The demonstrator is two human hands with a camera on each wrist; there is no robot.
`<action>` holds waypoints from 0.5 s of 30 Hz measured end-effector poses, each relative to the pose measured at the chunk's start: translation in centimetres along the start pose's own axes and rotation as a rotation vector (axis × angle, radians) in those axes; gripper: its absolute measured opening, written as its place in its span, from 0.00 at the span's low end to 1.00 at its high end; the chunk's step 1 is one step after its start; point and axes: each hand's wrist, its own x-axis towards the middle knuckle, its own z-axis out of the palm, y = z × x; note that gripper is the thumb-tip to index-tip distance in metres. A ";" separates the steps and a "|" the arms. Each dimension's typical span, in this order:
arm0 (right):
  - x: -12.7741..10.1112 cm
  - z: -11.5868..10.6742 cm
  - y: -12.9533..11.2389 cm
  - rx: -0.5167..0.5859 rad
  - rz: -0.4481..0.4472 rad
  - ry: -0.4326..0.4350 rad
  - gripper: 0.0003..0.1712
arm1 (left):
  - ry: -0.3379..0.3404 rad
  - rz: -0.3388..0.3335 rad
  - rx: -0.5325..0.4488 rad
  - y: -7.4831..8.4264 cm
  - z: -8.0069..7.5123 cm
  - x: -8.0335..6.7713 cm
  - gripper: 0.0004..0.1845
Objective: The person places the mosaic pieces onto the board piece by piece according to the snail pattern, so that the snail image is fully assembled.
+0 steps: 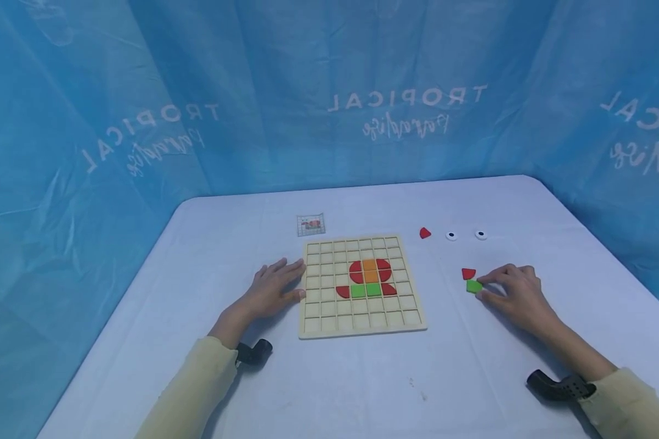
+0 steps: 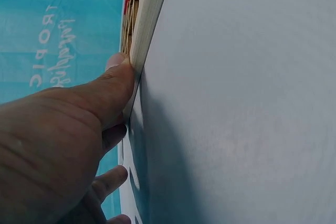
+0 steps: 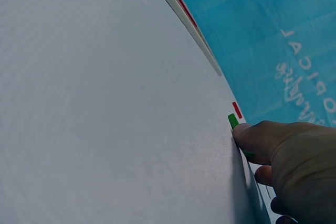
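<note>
Blue cloth backs a pale table [image 1: 362,390] carrying a grid board [image 1: 362,326], partly filled: red, orange and green tiles [image 1: 369,278] form a small cluster mid-board, most cells bare. Left hand [image 1: 271,291] lies flat, fingers straight, thumb against the board's left edge; right hand [image 1: 512,292] pinches a green tile [image 1: 473,286] on the table right of the board, beside a red piece [image 1: 468,273], with another red piece [image 1: 425,232] and two eye discs [image 1: 452,235] unplaced. Small card [image 1: 311,224] too tiny to read; wrist views show only edges.
</note>
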 end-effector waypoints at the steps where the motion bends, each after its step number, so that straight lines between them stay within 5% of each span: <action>1: 0.0 0.0 -0.1 0.003 -0.003 0.003 0.16 | -0.001 0.000 0.001 0.0 0.0 0.0 0.33; 15: 2.7 2.1 -7.5 0.105 -0.071 -0.034 0.16 | 0.004 0.019 0.002 -0.1 0.0 -0.1 0.33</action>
